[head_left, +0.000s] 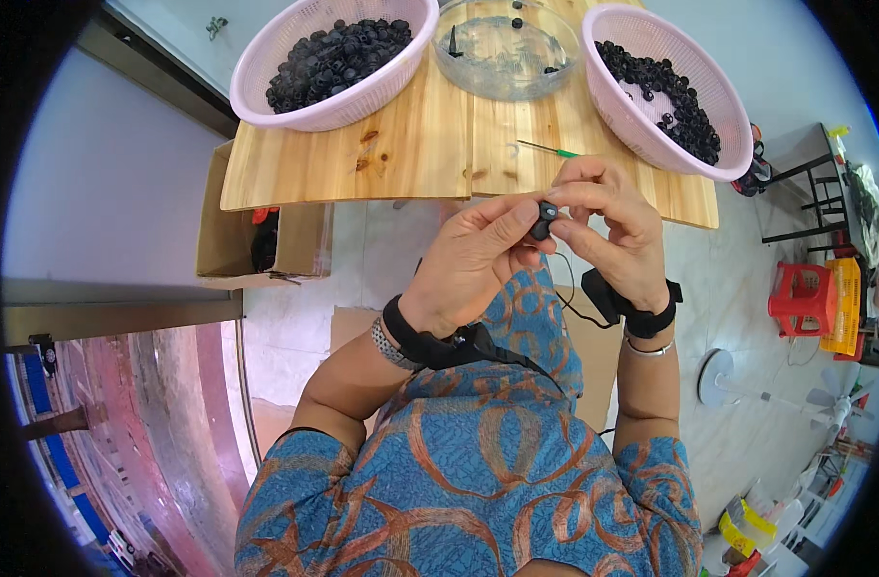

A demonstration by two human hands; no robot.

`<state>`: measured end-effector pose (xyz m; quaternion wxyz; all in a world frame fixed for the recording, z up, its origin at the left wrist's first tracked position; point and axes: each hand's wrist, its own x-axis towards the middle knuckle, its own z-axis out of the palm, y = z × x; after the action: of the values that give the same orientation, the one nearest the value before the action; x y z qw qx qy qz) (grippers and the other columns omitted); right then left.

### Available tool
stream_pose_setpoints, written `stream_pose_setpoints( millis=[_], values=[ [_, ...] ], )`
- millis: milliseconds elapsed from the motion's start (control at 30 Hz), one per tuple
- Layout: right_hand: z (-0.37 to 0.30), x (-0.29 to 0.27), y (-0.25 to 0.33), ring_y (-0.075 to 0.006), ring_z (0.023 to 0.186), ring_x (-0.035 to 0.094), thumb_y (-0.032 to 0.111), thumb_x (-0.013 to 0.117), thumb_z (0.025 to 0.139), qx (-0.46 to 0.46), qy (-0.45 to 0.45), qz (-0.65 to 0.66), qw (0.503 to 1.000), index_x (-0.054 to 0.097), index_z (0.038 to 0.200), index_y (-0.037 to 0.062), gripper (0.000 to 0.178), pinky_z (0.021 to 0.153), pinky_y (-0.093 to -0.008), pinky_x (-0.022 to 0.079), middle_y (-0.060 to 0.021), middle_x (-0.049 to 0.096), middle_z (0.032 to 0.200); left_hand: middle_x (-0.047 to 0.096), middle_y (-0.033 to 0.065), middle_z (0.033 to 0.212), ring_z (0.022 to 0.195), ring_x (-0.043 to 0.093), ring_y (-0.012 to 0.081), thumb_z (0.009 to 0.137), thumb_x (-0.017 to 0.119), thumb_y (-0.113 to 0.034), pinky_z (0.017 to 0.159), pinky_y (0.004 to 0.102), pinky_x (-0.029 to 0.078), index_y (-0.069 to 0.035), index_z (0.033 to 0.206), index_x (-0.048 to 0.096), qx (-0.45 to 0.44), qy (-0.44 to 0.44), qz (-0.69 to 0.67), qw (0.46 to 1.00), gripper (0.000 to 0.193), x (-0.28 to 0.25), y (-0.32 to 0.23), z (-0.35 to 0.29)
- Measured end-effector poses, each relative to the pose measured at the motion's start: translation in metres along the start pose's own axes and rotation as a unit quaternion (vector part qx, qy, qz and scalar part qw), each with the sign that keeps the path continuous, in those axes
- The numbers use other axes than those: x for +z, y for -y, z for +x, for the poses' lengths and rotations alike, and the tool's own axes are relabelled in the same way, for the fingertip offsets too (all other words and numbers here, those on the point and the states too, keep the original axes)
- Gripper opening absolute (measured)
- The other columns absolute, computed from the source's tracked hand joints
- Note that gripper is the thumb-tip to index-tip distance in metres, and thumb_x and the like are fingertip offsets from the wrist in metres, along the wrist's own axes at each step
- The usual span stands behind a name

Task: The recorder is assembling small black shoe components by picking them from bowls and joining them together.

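Note:
Between my two hands, just off the table's near edge, is a small black plastic part. My left hand pinches it between thumb and fingers. The fingertips of my right hand close on its other side. Its exact kind is too small to make out. Beyond my hands stands a wooden table. A pink basket at the far left is heaped with small black parts. Another pink basket at the far right holds more black rings or caps.
A clear round tray with a few black pieces sits between the baskets. A green-handled thin tool lies near my right hand. An open cardboard box stands below the table's left end. A red stool and a fan are at the right.

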<state>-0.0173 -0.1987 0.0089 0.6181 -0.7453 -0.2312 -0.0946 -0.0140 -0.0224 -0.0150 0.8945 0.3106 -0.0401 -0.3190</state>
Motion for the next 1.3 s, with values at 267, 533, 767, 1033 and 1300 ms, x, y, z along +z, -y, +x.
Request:
stream_pose_setpoints(
  millis=[267,533,767,1033,1300],
  values=[
    [-0.009,0.002,-0.003,-0.0068,0.072,0.051,-0.007,0.063,0.073,-0.023,-0.037,0.018,0.999,0.062,0.094,0.0011,0.023,0.058,-0.0179,0.041,-0.0099,0.055,0.106,0.06,0.0055,0.09,0.075,0.056,0.0094,0.091,0.051,-0.018,0.063,0.0185,0.046,0.001,0.107,0.055,0.025,-0.012,0.023,0.999,0.025,0.007,0.002,0.003],
    [-0.019,0.002,-0.016,-0.0103,0.07,0.057,-0.006,0.058,0.078,0.022,-0.106,0.277,0.955,0.054,0.103,-0.0041,0.024,0.059,-0.0217,0.049,-0.0137,0.059,0.096,0.06,0.0063,0.092,0.074,0.055,0.0081,0.091,0.05,-0.015,0.063,0.0191,0.046,-0.002,0.099,0.056,0.098,-0.059,0.051,0.992,0.017,0.002,0.003,0.004],
    [-0.023,0.006,-0.023,-0.0128,0.069,0.057,0.003,0.052,0.085,0.054,-0.154,0.408,0.899,0.053,0.108,-0.0026,0.024,0.062,-0.0231,0.05,-0.0138,0.059,0.092,0.061,0.0053,0.093,0.078,0.055,0.0084,0.089,0.053,-0.013,0.065,0.0203,0.046,-0.001,0.099,0.057,0.115,-0.03,0.108,0.987,0.016,0.018,0.006,0.002],
    [-0.026,0.006,-0.03,-0.0133,0.067,0.056,0.008,0.049,0.089,0.017,-0.121,0.47,0.874,0.051,0.104,-0.0002,0.017,0.06,-0.0251,0.051,-0.0159,0.058,0.089,0.061,0.004,0.09,0.072,0.054,0.0073,0.086,0.057,-0.009,0.063,0.0196,0.045,-0.001,0.099,0.059,0.146,-0.023,0.184,0.972,0.015,0.018,0.009,0.009],
    [-0.029,0.009,-0.03,-0.0136,0.067,0.057,0.004,0.051,0.086,0.024,-0.135,0.452,0.881,0.05,0.104,-0.0018,0.019,0.06,-0.0243,0.05,-0.0147,0.059,0.089,0.062,0.0045,0.089,0.074,0.056,0.0074,0.084,0.058,-0.005,0.063,0.0182,0.044,0.0,0.101,0.059,0.145,-0.005,0.196,0.97,0.018,0.024,0.012,0.012]
  ],
)
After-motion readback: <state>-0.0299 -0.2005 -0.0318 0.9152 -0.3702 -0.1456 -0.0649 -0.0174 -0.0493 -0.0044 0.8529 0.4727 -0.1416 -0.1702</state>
